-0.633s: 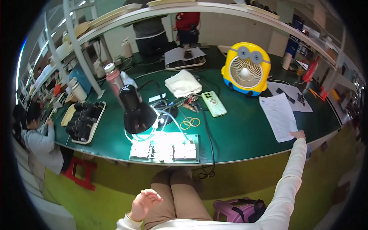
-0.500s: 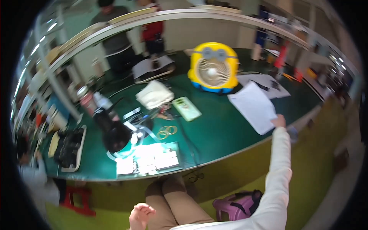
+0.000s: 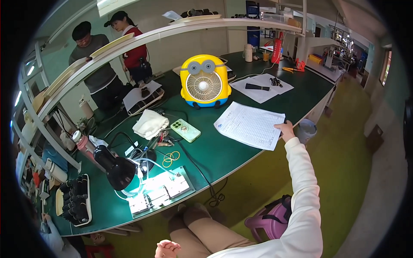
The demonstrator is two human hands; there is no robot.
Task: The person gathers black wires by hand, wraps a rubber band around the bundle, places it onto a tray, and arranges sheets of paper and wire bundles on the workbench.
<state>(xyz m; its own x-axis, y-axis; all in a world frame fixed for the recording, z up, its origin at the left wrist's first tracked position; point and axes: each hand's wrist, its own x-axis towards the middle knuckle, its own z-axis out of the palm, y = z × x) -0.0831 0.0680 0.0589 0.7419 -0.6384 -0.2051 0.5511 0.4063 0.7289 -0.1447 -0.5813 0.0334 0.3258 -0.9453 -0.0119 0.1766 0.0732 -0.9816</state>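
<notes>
My right hand (image 3: 285, 130) stretches far out to the right, thumb and fingers pinching the right edge of a printed table form, a white paper sheet (image 3: 247, 124) lying on the green tabletop (image 3: 206, 150). Down at the lower edge, above my lap, my left hand (image 3: 167, 248) is empty, its fingers loosely bent and apart. Behind the sheet a second white paper (image 3: 275, 91) has black cylindrical parts (image 3: 257, 87) lying on it. A yellow and blue cartoon-shaped fan (image 3: 204, 84) stands left of the sheet.
A black desk lamp (image 3: 114, 167) lights a metal fixture (image 3: 161, 192) at the front edge. Around them are a green phone (image 3: 186, 130), a white cloth (image 3: 150, 124), rubber bands (image 3: 171, 159) and a tray of black parts (image 3: 89, 200). Two people stand across the table; a pink stool (image 3: 269, 221) is below right.
My view has swung to the right, so the table appears shifted left. The form has turned, its printed side now readable as a table, with my right hand still at its edge.
</notes>
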